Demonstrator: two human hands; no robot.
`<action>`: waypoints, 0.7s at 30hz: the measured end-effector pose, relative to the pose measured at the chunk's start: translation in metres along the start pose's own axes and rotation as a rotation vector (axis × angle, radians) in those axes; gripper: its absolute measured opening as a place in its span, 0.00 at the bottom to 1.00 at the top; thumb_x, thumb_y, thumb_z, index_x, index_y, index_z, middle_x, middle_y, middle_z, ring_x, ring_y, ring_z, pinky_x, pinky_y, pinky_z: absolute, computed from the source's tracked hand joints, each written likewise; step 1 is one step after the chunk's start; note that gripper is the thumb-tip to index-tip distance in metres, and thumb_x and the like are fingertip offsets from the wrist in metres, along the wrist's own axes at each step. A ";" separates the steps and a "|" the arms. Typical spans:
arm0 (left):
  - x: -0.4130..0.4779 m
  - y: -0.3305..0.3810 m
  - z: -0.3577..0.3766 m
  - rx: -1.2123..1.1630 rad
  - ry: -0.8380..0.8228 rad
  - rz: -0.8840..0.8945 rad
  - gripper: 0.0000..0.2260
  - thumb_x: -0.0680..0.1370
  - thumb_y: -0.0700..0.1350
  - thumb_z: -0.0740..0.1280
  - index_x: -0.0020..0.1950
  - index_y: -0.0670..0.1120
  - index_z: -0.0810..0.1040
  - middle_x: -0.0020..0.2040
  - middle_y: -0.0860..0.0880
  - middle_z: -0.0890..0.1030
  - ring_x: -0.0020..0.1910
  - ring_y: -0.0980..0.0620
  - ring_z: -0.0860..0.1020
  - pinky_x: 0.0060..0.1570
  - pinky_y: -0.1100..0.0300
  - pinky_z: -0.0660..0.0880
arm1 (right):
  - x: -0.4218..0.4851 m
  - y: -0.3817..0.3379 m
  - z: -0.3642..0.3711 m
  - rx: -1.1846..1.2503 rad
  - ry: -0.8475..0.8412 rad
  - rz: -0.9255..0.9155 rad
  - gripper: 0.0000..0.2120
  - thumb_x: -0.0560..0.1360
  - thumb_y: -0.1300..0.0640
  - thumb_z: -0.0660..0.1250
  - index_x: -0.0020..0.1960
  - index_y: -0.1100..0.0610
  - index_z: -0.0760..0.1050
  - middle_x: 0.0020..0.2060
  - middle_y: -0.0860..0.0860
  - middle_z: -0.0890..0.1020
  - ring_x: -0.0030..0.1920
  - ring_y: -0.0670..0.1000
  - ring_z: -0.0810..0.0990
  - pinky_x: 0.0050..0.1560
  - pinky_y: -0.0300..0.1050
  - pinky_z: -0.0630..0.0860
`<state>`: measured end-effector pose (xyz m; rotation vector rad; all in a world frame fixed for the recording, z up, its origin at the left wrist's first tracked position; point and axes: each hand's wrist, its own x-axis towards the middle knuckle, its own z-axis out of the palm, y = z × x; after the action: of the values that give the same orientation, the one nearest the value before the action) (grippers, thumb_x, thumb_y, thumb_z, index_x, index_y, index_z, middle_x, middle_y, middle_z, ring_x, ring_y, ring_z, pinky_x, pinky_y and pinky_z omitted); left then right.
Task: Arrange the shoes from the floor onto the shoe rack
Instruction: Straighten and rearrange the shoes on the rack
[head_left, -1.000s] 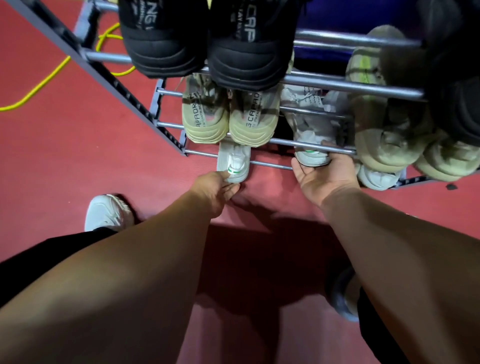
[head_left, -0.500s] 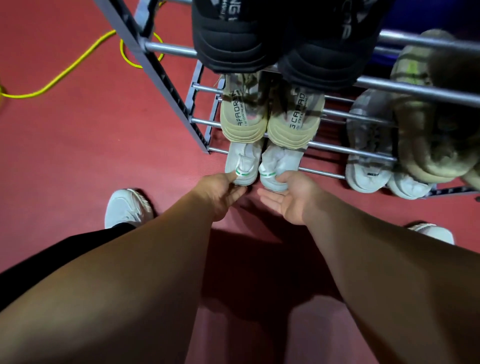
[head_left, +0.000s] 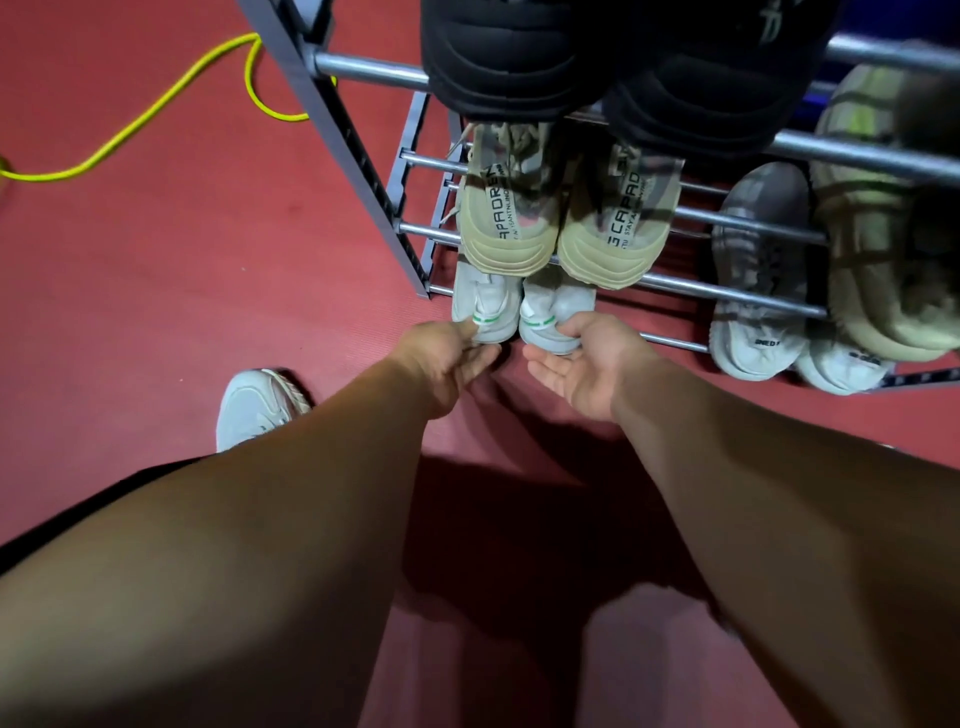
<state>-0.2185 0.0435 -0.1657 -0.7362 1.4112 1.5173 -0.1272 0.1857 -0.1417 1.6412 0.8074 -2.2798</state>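
Two white shoes with a green heel stripe sit side by side on the lowest bars of the grey metal shoe rack (head_left: 737, 299), heels toward me. My left hand (head_left: 452, 358) pinches the heel of the left white shoe (head_left: 485, 304). My right hand (head_left: 587, 364) is palm up, with its thumb over and its fingers under the heel of the right white shoe (head_left: 553, 317). The toes of both shoes are hidden under the beige pair above.
A beige pair (head_left: 511, 223) fills the middle tier and a black pair (head_left: 498, 62) the top. Grey-white shoes (head_left: 753, 306) and olive shoes (head_left: 883, 249) sit further right. A yellow cable (head_left: 130, 124) lies on the red floor. My own white sneaker (head_left: 257, 405) stands at the left.
My right hand has brought the second white shoe leftward, from beside the grey shoes to beside the first one. My left hand has stayed on the first shoe's heel.
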 end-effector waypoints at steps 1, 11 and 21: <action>0.002 0.003 0.001 0.009 0.017 0.006 0.08 0.81 0.41 0.68 0.53 0.36 0.80 0.51 0.41 0.83 0.44 0.49 0.83 0.42 0.61 0.84 | 0.001 -0.001 0.001 0.026 -0.011 -0.004 0.16 0.82 0.62 0.58 0.68 0.62 0.73 0.56 0.60 0.84 0.53 0.57 0.86 0.47 0.52 0.83; 0.012 -0.002 0.007 -0.020 0.132 0.008 0.15 0.81 0.46 0.69 0.65 0.41 0.78 0.55 0.42 0.85 0.44 0.51 0.85 0.37 0.63 0.81 | 0.009 0.017 0.012 0.163 0.005 -0.027 0.17 0.85 0.61 0.59 0.73 0.62 0.71 0.62 0.60 0.81 0.57 0.57 0.85 0.62 0.53 0.81; 0.014 0.008 0.021 0.014 0.081 0.038 0.14 0.81 0.44 0.70 0.64 0.40 0.79 0.53 0.43 0.86 0.43 0.51 0.87 0.51 0.57 0.83 | 0.011 0.002 0.008 0.227 0.012 -0.053 0.17 0.85 0.61 0.58 0.73 0.62 0.70 0.61 0.61 0.82 0.57 0.57 0.85 0.58 0.52 0.82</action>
<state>-0.2286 0.0676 -0.1711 -0.7738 1.5019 1.5197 -0.1365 0.1812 -0.1504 1.7471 0.6204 -2.4787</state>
